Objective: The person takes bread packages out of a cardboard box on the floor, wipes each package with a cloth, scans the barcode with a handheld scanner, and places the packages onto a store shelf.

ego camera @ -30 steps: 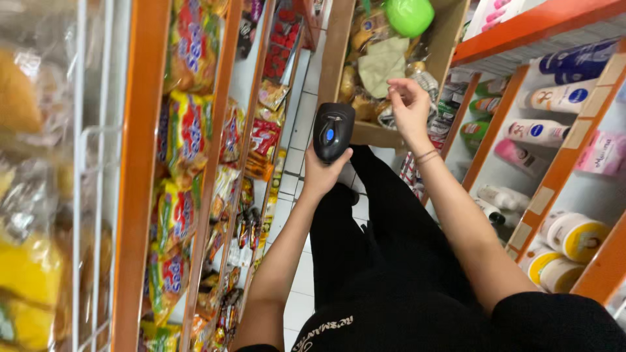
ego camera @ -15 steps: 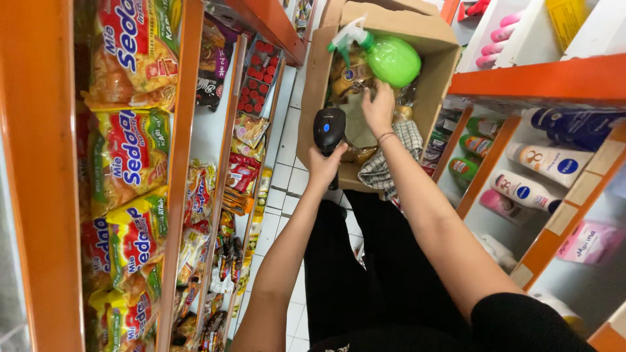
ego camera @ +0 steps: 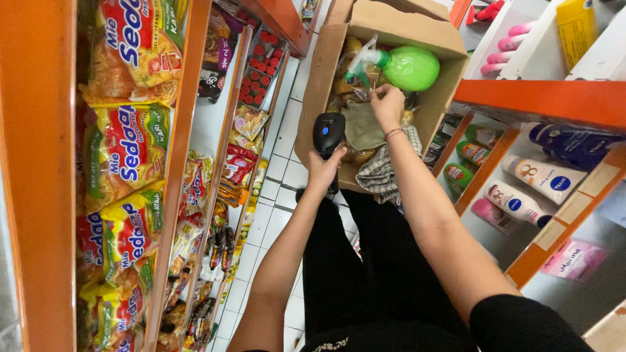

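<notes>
Scanner (ego camera: 328, 133) sits clamped in my left hand (ego camera: 324, 171); right hand (ego camera: 386, 104) pinches something small I cannot identify inside the box (ego camera: 319, 85); spray bottle (ego camera: 401, 67) just beside could be knocked.

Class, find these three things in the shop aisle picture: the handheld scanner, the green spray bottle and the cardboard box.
Handheld scanner (ego camera: 328, 133), head view, on its black head.
Green spray bottle (ego camera: 411, 68), head view, on its rounded green body.
Cardboard box (ego camera: 321, 78), head view, on its bare left wall.

R hand (ego camera: 386, 104) moved off box edge, now reaching into cardboard box (ego camera: 326, 78) under green bottle (ego camera: 411, 68).
</notes>
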